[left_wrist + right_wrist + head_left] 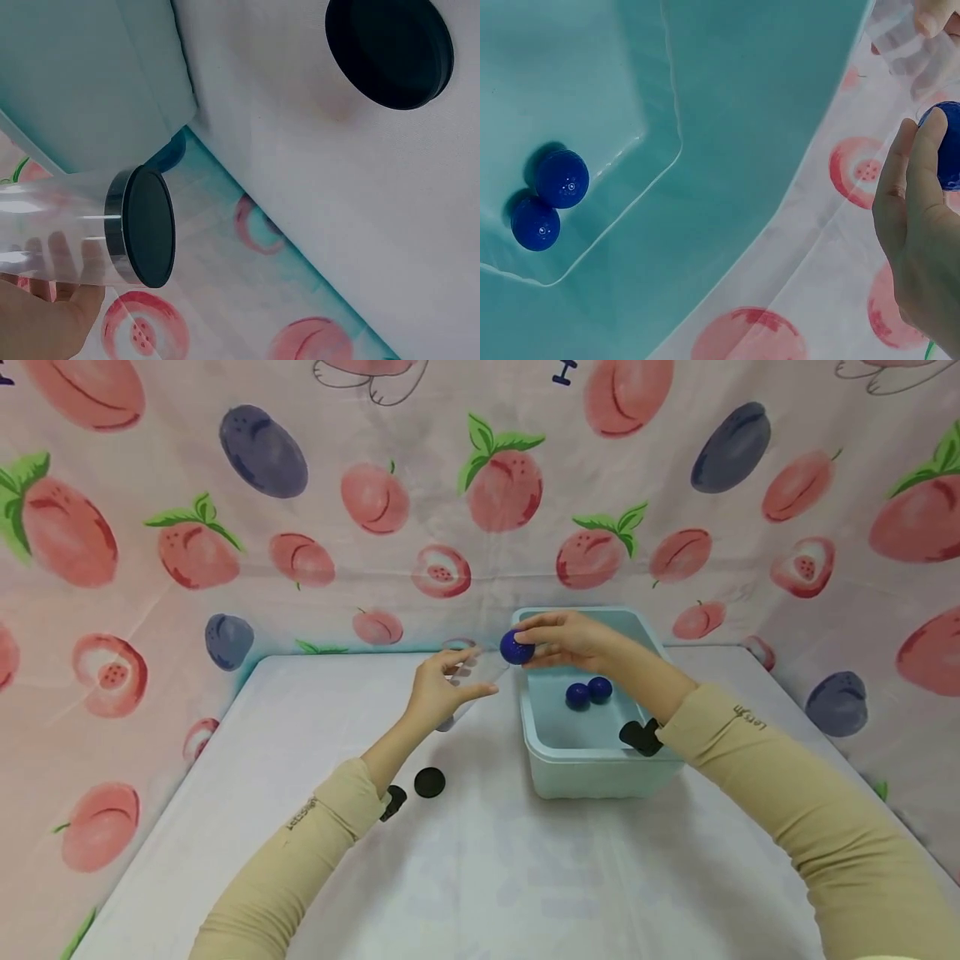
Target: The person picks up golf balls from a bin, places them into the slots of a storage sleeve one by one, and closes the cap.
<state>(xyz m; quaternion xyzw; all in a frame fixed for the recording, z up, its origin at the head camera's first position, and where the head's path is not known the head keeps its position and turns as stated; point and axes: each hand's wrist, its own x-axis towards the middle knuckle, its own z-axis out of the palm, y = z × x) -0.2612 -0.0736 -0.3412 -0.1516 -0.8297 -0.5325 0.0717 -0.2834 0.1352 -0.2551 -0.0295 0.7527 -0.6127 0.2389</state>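
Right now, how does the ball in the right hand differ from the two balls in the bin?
The held ball is pinched by the right hand, above the bin's left rim; the two balls lie touching on its floor. The held one is partly covered by fingers; the two show fully. All are blue and round.

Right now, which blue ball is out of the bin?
The blue ball pinched in the right hand; the other two balls lie inside the bin.

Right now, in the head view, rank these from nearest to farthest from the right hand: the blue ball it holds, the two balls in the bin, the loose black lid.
1. Blue ball, held in the right hand fingertips.
2. Two blue balls, inside the teal bin, just below the hand.
3. Black lid, on the table, far left.
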